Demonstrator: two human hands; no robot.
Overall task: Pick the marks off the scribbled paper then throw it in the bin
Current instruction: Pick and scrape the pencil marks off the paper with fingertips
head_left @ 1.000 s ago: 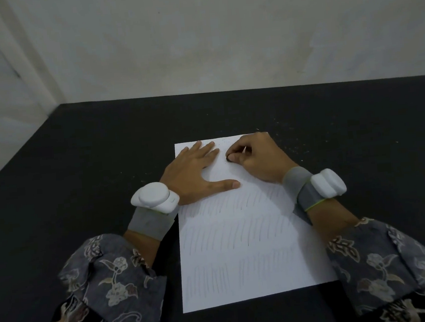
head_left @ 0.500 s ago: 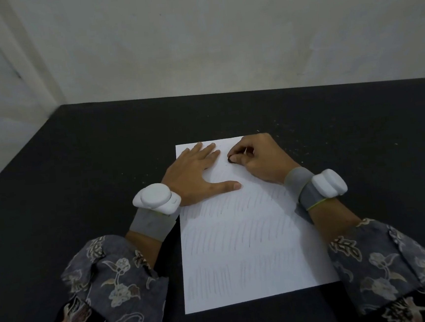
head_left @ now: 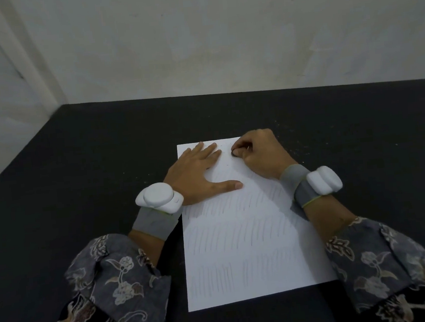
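Right hand [head_left: 258, 154] curled, pinching something small and dark at far end of white pencil-scribbled paper sheet [head_left: 249, 239]; left hand [head_left: 197, 173] flat alongside; remaining marks nearer.

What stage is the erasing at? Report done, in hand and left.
Done: the top strip of the paper near the fingers looks mostly free of marks, with crumbs scattered on the black table. In hand: the left hand presses the sheet flat while the right hand pinches a small dark eraser against it. Left: several rows of pencil strokes below, then binning; no bin is in view.
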